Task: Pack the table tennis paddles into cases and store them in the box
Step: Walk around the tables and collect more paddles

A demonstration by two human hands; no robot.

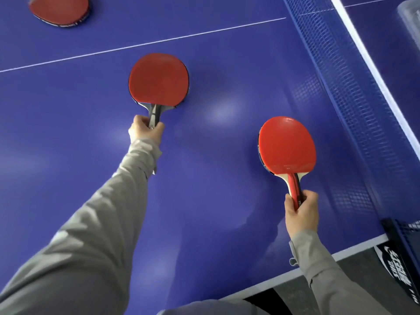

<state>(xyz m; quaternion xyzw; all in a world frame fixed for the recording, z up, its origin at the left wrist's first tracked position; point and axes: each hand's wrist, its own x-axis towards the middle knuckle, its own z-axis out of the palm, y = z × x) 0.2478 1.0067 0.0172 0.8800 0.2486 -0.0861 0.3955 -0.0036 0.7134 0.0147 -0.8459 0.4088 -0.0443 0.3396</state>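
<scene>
- Our left hand (pixel 145 131) was clamped on the dark grey handle of one paddle, fingers and thumb curled round it. The arm, in a grey sleeve (pixel 109 201), stretched far out over the table (pixel 216 189).
- We saw the left paddle (pixel 159 80) with its red rubber face up and its blade pointing away from us. It sat low over the blue surface, and we could not tell whether it touched.
- Our right hand (pixel 301 212) gripped the red-and-black handle of a second paddle, fingers wrapped round its lower end.
- We held the right paddle (pixel 287 146) red face up, with pale wood showing at the neck. It was nearer to us than the first, well apart from it, and close beside the net (pixel 341 87).
- We noted a third paddle (pixel 60 9) lying red face up in the far left corner of the view, beyond the white line (pixel 136 45). It was partly cut off by the frame edge, and neither hand was on it.
- We saw the net's blue mesh with a white top band running along our right side. Its dark clamp (pixel 395 235) was fixed at the table edge just right of our right wrist.
- We made out a clear plastic thing (pixel 409 23) past the net, blurred at the edge; we could not tell what it was.
</scene>
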